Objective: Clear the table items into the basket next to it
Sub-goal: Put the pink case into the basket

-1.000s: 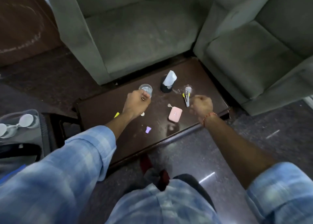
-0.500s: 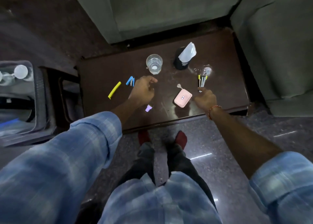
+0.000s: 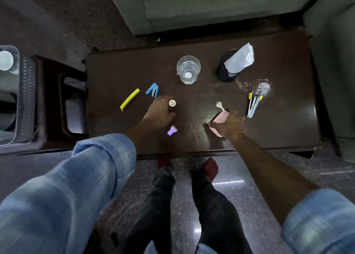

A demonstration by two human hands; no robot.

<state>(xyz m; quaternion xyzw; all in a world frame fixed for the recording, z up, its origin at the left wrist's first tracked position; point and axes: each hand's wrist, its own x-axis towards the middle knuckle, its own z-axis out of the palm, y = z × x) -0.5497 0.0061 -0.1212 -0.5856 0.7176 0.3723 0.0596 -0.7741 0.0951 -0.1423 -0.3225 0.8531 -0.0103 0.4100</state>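
On the dark brown table (image 3: 192, 42), my left hand (image 3: 158, 114) curls around a small cream peg (image 3: 172, 103) pinched at its fingertips. A purple peg (image 3: 172, 130) lies just right of that wrist. My right hand (image 3: 229, 125) closes over a pink case (image 3: 219, 121) near the front edge, hiding its right half. A small key (image 3: 220, 106) lies just beyond the case. Also on the table are a yellow strip (image 3: 130, 99), a blue stapler (image 3: 153, 89), a drinking glass (image 3: 188, 69) and a yellow-handled metal tool (image 3: 253, 105). The basket (image 3: 26, 100) stands left of the table.
A black mesh cup (image 3: 223, 72) holding white paper (image 3: 240, 58) stands at the back right, with a clear glass piece (image 3: 262, 87) in front of it. Grey sofas border the table's far and right sides. A white-capped bottle (image 3: 5, 60) lies in the basket. My feet stand at the front edge.
The view has tilted down and moved closer. My right hand moved left from the metal tool onto the pink case. My left hand stayed in the middle, and the cream peg now shows at its fingertips.
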